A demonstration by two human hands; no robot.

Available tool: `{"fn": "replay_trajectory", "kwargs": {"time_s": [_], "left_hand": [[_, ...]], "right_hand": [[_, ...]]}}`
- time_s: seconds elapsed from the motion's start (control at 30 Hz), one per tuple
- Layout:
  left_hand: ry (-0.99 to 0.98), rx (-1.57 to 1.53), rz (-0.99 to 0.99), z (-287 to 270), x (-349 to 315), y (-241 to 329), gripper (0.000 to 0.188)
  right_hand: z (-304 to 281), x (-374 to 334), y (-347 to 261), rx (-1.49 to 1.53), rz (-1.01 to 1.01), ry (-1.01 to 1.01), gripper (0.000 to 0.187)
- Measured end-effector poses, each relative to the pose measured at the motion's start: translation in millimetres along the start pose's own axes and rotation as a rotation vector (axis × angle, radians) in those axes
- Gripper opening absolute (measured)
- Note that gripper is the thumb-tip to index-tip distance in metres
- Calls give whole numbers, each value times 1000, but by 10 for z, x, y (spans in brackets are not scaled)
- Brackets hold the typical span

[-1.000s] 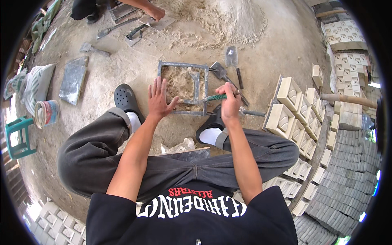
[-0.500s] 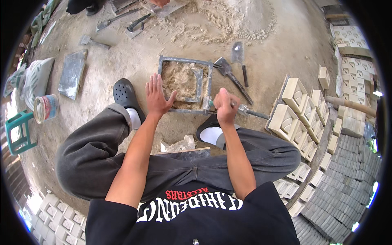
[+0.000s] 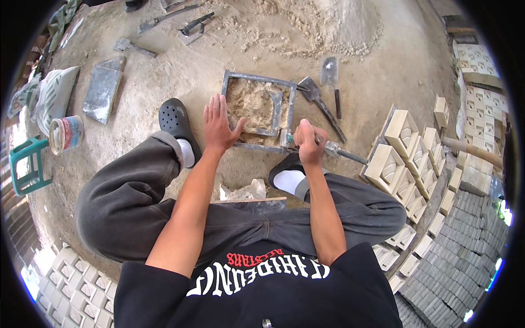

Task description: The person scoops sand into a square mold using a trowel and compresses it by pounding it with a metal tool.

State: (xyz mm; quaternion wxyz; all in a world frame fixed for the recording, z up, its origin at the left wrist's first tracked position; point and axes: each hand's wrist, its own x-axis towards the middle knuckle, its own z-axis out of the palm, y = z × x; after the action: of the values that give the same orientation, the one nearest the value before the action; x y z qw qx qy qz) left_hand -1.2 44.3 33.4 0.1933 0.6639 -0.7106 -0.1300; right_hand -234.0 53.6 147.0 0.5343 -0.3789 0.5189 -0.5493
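Note:
A square grey metal mould frame lies on the ground before me, with damp sandy mix inside it. A smaller metal insert is set in the mix along the right side. My left hand rests flat at the frame's left edge, thumb spread and reaching over the mix. At the frame's lower right corner, my right hand is closed round a metal rod tool, which sticks out to the right. The tool's other end, by the corner, is partly hidden by my fist.
A spade-like tool and a small trowel lie beyond the frame. Stacked pale moulded blocks stand at right. A flat board, a bucket and a green stool are at left. Loose powder is heaped at the far side.
The whole view has shifted slightly, so the scene sits further right. Both hands keep nearly the same places at the frame. A person's hand at the top edge has left view.

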Motion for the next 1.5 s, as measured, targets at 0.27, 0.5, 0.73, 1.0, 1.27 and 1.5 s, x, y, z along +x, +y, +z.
{"fn": "replay_trajectory", "kwargs": {"time_s": [0.27, 0.5, 0.73, 1.0, 1.27, 1.5], "left_hand": [[-30, 24, -22, -45, -30, 12, 90], [12, -29, -16, -34, 13, 23, 87], [10, -22, -29, -9, -28, 38, 88], [10, -39, -45, 0, -49, 42, 88], [26, -39, -55, 27, -44, -6, 89], [13, -41, -46, 39, -11, 22, 91]], "right_hand": [[68, -114, 45, -205, -66, -19, 46], [183, -40, -9, -290, -83, -37, 46], [348, 116, 60, -505, -140, -64, 45], [248, 34, 136, -437, -135, 10, 46], [275, -20, 131, -249, -176, 40, 49], [64, -149, 236, -110, -246, 72, 50]]}}
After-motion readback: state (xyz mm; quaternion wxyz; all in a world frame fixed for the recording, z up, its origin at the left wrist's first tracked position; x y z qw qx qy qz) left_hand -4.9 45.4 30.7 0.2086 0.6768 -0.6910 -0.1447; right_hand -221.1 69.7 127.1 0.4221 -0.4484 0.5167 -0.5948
